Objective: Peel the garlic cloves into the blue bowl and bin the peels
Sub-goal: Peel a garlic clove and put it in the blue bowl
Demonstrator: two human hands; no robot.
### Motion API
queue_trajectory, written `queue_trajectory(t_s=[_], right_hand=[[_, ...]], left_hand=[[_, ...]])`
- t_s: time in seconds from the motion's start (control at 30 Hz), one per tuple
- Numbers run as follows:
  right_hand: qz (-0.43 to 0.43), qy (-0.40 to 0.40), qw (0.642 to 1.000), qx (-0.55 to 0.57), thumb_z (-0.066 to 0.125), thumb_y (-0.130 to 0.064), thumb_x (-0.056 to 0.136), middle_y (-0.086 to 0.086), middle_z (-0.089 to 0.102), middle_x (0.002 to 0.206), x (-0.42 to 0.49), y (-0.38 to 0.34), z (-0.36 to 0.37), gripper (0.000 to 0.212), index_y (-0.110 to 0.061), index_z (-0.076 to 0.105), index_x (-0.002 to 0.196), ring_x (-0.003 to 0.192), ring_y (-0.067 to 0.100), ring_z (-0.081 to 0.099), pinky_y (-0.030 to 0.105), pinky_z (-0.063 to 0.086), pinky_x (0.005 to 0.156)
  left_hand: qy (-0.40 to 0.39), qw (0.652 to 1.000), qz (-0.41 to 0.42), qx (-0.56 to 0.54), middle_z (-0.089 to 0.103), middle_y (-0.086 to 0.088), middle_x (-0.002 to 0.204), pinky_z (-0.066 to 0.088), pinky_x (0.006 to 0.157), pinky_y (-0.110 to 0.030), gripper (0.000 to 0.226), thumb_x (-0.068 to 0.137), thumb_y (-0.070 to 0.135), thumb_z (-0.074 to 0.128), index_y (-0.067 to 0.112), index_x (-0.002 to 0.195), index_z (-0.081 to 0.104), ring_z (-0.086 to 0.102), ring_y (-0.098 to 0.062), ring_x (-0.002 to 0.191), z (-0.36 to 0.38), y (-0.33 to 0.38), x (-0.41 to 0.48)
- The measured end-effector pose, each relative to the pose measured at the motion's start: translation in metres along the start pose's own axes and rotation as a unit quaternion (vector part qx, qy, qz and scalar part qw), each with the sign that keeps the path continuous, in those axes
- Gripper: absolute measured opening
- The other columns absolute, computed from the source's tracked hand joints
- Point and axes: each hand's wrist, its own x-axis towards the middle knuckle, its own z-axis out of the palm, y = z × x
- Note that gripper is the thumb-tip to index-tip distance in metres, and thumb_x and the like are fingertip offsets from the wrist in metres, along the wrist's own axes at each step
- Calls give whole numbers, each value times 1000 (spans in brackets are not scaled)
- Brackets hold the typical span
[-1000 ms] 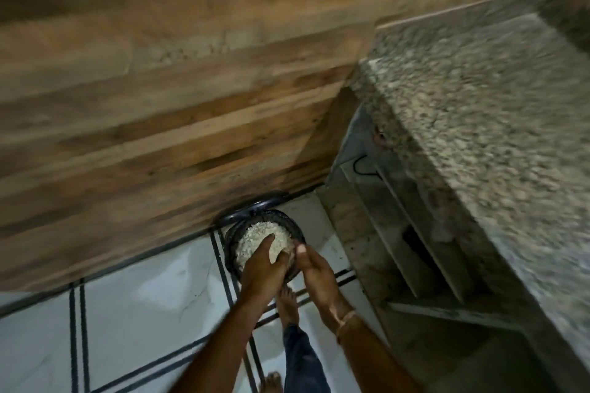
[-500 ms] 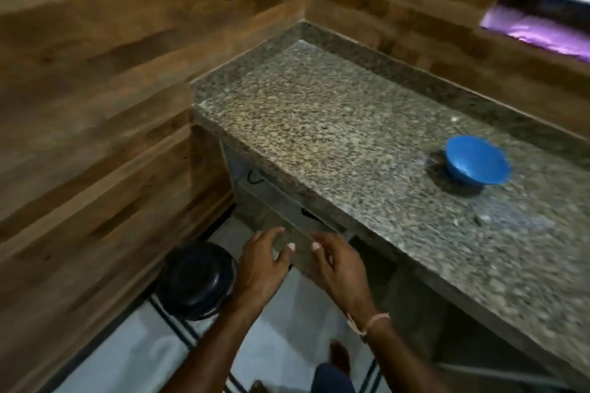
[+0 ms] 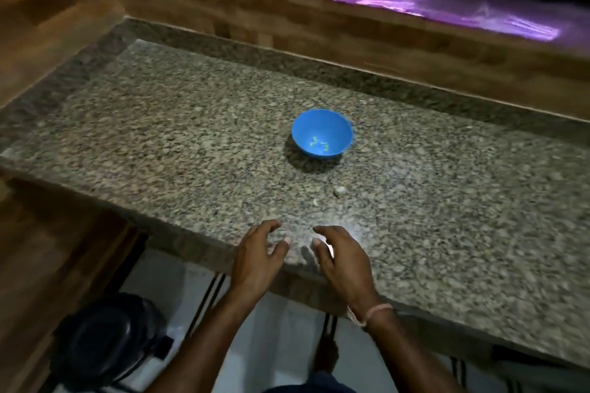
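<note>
Hovering hands: the left hand (image 3: pixel 258 252) and right hand (image 3: pixel 338 255) hang side by side over the counter (image 3: pixel 191 137) at its front edge, fingers loosely spread and curved, nothing held in either.
Garlic: one pale clove (image 3: pixel 339 191) lies on the stone just ahead of the right hand's fingertips. A smaller pale bit (image 3: pixel 315 201) sits nearer, too small to tell whether it is peel or clove.
Blue bowl (image 3: pixel 306 128): upright, farther ahead, beyond the clove, with a few small pieces (image 3: pixel 319 145) in its bottom.
Bin (image 3: pixel 105 338): dark and round, on the floor below and left of the left hand.
Handling: the clove is probably light and firm under dry, papery skin, and apt to skid on polished stone.
Hold: best pinched across its flanks with thumb and forefinger, leaving one end free for a nail to split the skin.
</note>
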Motion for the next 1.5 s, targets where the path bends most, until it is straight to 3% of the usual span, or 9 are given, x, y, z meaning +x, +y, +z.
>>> queue_trajectory(t_s=[0.23,0.33,0.4,0.5,0.67,0.8,1.1,1.33,1.5], right_hand=[[35,-25,992,-116,62,-30,103,3,57,143,63,62,-38,44,-22,55,146,126,24,56,39,53,97],[62,-66,979,-181,71,-25,97,9,40,159,94,70,-44,69,-22,38,157,140,32,41,45,45,106],[81,-94,973,-195,79,-31,90,11,35,159,111,72,-48,83,-21,33,158,143,34,35,47,42,108],[99,-98,965,-221,83,-43,84,7,40,152,125,74,-47,81,-22,41,150,138,33,37,48,43,104],[116,-62,966,-220,87,-42,78,2,40,154,129,74,-41,81,-25,45,146,136,30,39,46,42,101],[131,-48,966,-216,90,-38,73,0,42,153,131,72,-40,84,-27,48,144,134,29,41,43,41,99],[139,-41,967,-211,89,-37,74,-2,37,159,130,68,-40,84,-28,46,146,138,28,38,42,38,104],[124,-22,971,-202,88,-32,75,-1,39,157,128,72,-39,81,-27,47,144,137,29,39,44,36,105],[116,-26,973,-196,87,-36,77,-1,36,160,125,80,-39,84,-28,43,148,141,27,35,44,33,108]], left_hand=[[10,997,20,70,67,4,120,50,80,-23,34,92,15,73,23,125,69,66,-11,96,52,38,60],[-22,990,79,119,61,10,112,46,75,-12,39,89,4,71,25,123,69,65,-6,98,61,39,87],[-49,982,106,152,60,10,109,51,77,-20,42,86,3,73,26,121,69,64,-9,99,67,35,105],[-65,969,130,199,61,5,100,53,71,-35,31,85,3,71,24,107,73,63,-17,90,72,31,121],[-64,967,160,188,57,6,90,37,60,-17,15,89,5,69,20,90,67,51,-7,79,69,26,128],[-55,974,145,167,55,10,86,48,65,-38,16,96,23,66,27,83,58,54,-14,84,66,26,131],[96,979,155,87,61,14,86,31,60,-29,10,93,21,72,27,90,64,57,-14,83,51,99,189],[53,965,168,195,64,-3,112,49,79,-43,24,89,18,79,16,111,68,56,-28,111,61,108,229],[19,963,232,139,58,0,103,47,70,-36,17,95,22,71,18,111,65,57,-21,92,92,92,162]])
